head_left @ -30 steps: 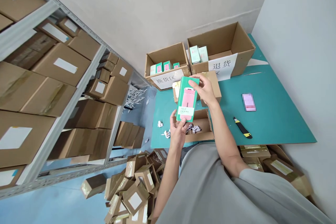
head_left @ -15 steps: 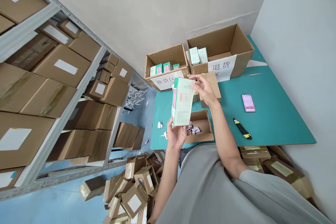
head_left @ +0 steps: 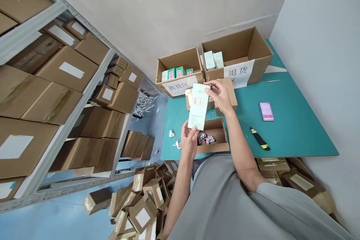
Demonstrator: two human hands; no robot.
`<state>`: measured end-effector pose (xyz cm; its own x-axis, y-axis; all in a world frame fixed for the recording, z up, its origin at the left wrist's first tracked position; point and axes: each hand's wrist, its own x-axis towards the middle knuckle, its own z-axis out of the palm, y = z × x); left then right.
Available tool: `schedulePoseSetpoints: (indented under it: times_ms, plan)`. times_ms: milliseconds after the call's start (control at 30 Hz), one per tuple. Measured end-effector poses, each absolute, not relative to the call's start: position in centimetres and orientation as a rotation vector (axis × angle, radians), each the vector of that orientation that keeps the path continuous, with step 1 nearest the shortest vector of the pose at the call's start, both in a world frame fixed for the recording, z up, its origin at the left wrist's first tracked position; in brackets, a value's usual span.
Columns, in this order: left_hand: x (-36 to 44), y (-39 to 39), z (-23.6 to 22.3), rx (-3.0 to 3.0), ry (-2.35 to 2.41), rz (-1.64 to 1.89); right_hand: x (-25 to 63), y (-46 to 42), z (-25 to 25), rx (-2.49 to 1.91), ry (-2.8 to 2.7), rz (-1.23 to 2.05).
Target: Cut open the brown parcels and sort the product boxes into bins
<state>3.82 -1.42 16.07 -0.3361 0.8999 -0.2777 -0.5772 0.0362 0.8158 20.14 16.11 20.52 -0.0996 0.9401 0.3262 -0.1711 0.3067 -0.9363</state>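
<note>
Head view: teal-green tabletop (head_left: pixel 298 127), with a tall pale-green rectangular cardboard box (head_left: pixel 198 107) held tilted above it.
Left hand (head_left: pixel 189 140): closed on the box's lower end, thumb on the printed face, other fingers partly hidden.
Right hand (head_left: pixel 219 95): holding the upper right corner, thumb on the printed face, other fingers near the top edge.
Printed face: toward the viewer; lettering at top, row of small coloured figures under it, fine text lower down, too small to read.
Open brown carton (head_left: pixel 213 149): on the tabletop, just right of the left hand; crumpled whitish paper (head_left: pixel 210 140) inside.
Back left: large open brown cardboard carton (head_left: pixel 160 88), white paper sign in front, green-and-pink boxes (head_left: pixel 171 74) inside.
Back right: larger open brown cardboard carton (head_left: pixel 261 69), also signed; two pale-green boxes (head_left: pixel 209 60) inside.
Tabletop, right side: black-and-yellow utility knife (head_left: pixel 259 138) near the front edge; pixelated pink rectangular object (head_left: pixel 266 111) beyond it.
</note>
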Motion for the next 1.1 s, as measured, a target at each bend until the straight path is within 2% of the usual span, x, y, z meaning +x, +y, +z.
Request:
schedulePoseSetpoints:
  times_ms: [233, 433, 867, 1100]
  plan:
    - [3.47, -1.26, 16.85, 0.264, 1.001, 1.594, 20.34, 16.09, 20.83, -0.771, -1.342, 1.169]
    - [3.37, -1.01, 16.71, -0.002, 0.928, 1.415, 20.13, 15.7, 21.24, -0.73, -1.344, 1.206]
    - [4.21, -0.74, 16.19, 0.175, 1.017, 1.579, 19.44, 16.07, 20.48, -0.794, -1.353, 1.129]
    - [3.43, -0.93, 16.21, 0.005, 0.964, 1.503, 20.35, 16.03, 21.08, -0.692, -1.339, 1.179]
